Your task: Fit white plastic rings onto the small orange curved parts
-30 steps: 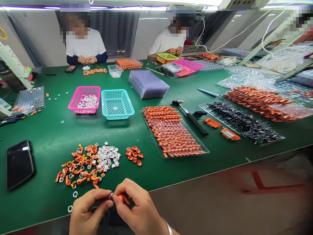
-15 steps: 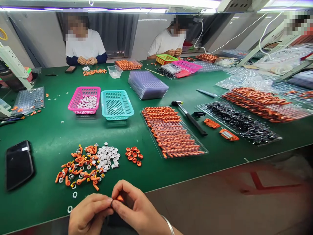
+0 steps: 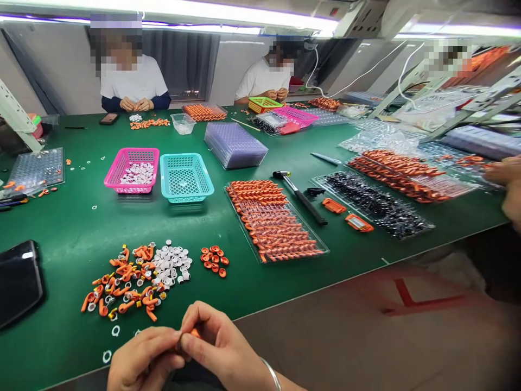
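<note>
My left hand [image 3: 140, 358] and my right hand [image 3: 222, 347] meet at the front edge of the table, fingertips pinched together. Between the right thumb and fingers shows a bit of an orange earbud shell [image 3: 196, 332]. The left fingertips press against its left end, where something small and dark is mostly covered. Just beyond the hands lies a loose pile of orange earbud stems [image 3: 132, 297], some with yellow and silvery bits. White round caps [image 3: 173, 260] are heaped beside it, and several orange cup-shaped covers [image 3: 214, 260] lie to their right.
A pink basket [image 3: 109, 176] holds white pieces; a turquoise basket [image 3: 208, 190] stands beside it. Further right are a clear tray of orange parts [image 3: 277, 222], a hammer [image 3: 303, 201] and black parts [image 3: 378, 203]. A phone [image 3: 20, 285] lies left. Co-workers sit opposite; another person's hand [image 3: 510, 184] is at right.
The view has swung slightly right, so the table things sit further left. Another person's hand has come into view at the right edge. My hands keep their pinch on the orange shell.
</note>
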Action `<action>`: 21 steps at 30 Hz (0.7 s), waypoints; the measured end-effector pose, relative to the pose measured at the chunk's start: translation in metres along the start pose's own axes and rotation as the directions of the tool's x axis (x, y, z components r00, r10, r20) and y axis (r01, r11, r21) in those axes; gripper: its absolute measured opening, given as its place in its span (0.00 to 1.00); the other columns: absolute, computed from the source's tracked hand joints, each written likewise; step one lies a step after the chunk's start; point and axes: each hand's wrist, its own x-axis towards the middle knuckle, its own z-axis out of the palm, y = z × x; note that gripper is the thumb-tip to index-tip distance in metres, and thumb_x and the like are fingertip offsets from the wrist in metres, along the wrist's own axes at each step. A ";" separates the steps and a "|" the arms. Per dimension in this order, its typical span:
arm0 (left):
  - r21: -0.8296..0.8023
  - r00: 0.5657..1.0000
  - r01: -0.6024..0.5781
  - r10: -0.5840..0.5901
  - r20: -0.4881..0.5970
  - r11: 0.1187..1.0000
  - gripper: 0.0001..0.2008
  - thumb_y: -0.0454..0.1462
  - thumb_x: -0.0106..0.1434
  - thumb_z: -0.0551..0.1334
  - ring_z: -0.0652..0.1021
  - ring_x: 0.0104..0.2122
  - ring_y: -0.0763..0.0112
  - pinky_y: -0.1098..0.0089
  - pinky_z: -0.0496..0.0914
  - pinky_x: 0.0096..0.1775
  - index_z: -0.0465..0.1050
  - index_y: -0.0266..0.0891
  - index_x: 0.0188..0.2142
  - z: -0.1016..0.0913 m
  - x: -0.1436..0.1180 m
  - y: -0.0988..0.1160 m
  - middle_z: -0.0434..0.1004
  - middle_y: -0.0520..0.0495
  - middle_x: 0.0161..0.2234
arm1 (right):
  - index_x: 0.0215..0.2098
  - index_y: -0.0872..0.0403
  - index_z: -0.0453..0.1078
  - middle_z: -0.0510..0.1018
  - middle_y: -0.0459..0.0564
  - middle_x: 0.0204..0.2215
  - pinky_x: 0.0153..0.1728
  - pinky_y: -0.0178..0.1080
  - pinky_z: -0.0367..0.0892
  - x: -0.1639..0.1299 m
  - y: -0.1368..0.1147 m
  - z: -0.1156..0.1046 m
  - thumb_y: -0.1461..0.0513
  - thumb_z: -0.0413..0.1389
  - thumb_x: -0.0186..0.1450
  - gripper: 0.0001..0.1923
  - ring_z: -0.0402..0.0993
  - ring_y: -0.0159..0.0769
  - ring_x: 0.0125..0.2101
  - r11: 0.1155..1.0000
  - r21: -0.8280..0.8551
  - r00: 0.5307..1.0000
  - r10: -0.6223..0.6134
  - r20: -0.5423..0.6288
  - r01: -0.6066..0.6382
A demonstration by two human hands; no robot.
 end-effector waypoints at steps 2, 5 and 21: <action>-0.057 0.992 0.113 -0.115 -0.046 0.992 0.15 0.29 0.57 0.68 0.83 0.33 0.70 0.79 0.76 0.37 0.80 0.49 0.42 0.002 0.002 -0.002 0.84 0.53 0.35 | 0.30 0.56 0.64 0.63 0.39 0.22 0.25 0.30 0.52 0.001 0.000 -0.002 0.46 0.64 0.57 0.23 0.54 0.25 0.23 1.000 -0.018 1.000 -0.009 -0.012 0.009; -0.236 0.918 0.346 -0.380 -0.116 0.908 0.10 0.32 0.55 0.71 0.83 0.31 0.70 0.80 0.76 0.34 0.83 0.49 0.36 0.007 0.003 -0.006 0.85 0.53 0.32 | 0.34 0.56 0.66 0.67 0.42 0.26 0.28 0.31 0.56 0.001 0.002 -0.005 0.47 0.62 0.59 0.21 0.60 0.27 0.26 0.999 -0.036 1.000 -0.027 -0.008 0.027; -0.654 0.679 0.510 -0.728 -0.093 0.559 0.10 0.38 0.44 0.77 0.81 0.28 0.69 0.78 0.75 0.33 0.84 0.43 0.28 0.019 -0.004 -0.010 0.84 0.49 0.27 | 0.35 0.53 0.69 0.70 0.46 0.31 0.36 0.35 0.66 -0.003 0.004 0.000 0.64 0.56 0.65 0.01 0.70 0.34 0.34 0.765 -0.514 0.888 -0.459 -0.014 0.388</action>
